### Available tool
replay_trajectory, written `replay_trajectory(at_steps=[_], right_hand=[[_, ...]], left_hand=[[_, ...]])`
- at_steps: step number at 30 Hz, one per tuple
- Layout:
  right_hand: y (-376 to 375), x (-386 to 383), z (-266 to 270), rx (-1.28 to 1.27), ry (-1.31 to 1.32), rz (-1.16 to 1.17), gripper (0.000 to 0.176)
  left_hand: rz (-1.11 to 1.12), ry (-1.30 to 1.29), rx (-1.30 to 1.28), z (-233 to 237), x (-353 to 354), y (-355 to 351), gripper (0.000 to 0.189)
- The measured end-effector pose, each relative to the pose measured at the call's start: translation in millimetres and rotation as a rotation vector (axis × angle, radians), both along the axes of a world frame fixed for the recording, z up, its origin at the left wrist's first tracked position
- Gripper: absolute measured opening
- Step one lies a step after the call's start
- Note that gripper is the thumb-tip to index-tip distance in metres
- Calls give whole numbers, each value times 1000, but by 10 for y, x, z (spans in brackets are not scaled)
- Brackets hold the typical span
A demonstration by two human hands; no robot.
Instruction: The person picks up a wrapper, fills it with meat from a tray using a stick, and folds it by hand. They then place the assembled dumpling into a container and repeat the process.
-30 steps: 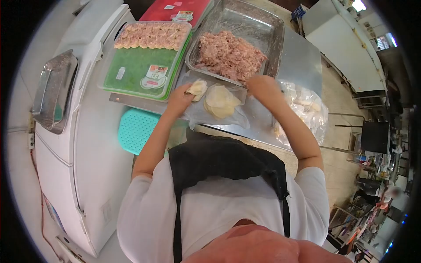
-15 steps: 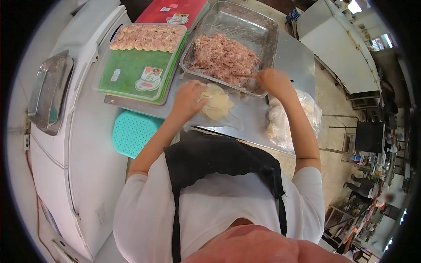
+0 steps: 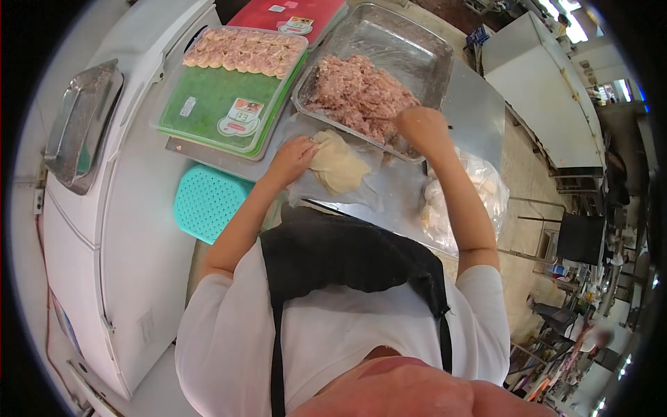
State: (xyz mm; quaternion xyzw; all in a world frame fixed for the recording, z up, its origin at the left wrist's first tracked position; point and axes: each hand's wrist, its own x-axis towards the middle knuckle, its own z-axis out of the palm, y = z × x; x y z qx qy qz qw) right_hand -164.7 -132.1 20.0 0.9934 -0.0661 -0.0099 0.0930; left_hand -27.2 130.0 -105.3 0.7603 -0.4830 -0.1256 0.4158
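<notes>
A pile of thin, pale round dough wrappers point(image 3: 338, 164) lies on a plastic sheet point(image 3: 368, 198) near the table's front edge. My left hand point(image 3: 293, 160) is closed at the pile's left side, fingertips pinching a wrapper's edge. Over the near right side of a metal tray point(image 3: 424, 66), my right hand point(image 3: 422, 132) grips a thin brown stick-like spatula point(image 3: 383, 119). Its tip is in the ground meat point(image 3: 358, 94), and most of its length is hidden by the hand.
Filled dumplings point(image 3: 243, 52) sit in rows on a green-lidded container point(image 3: 201, 104) at left, beside a red-lidded container point(image 3: 288, 14). A bag of pale lumps point(image 3: 465, 201) lies at right. A turquoise perforated stool point(image 3: 208, 201) stands below the table, near a white freezer point(image 3: 139, 229).
My left hand has closed at the wrappers' edge, and the top of the pile looks shifted and creased. My right hand has moved slightly left, closer to the meat. The whole view has shifted a little.
</notes>
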Motion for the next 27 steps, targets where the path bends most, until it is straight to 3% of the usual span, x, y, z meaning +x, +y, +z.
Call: replay_trajectory(at_steps=[2,6,9,12,15,17,20,24,27], right_hand=[[48,72,-414,67,-61,36,18],[275,-54,-476,197,-122,1,19],[81,-163,-277,213,-53,-90,20],[42,-227,-175,152,20,-74,22],[106,-295,-65,112,109,-94,23],[125,-252,314,56,212,-181,23],[86,-155,484,19,84,-217,24],[71,30,-229,99,43,-36,24],[247,27,-404,296,-1,-50,29]], left_hand=[[-8,-48,-54,53,-8,14,24],[128,-92,-266,176,-35,24,24],[246,526,-192,354,27,59,24],[161,1092,-384,513,62,12,27],[149,767,-262,465,119,15,30],[142,732,-265,375,139,21,31],[139,701,-269,214,161,5,32],[97,726,-140,291,111,0,34],[117,717,-247,395,31,-13,32]])
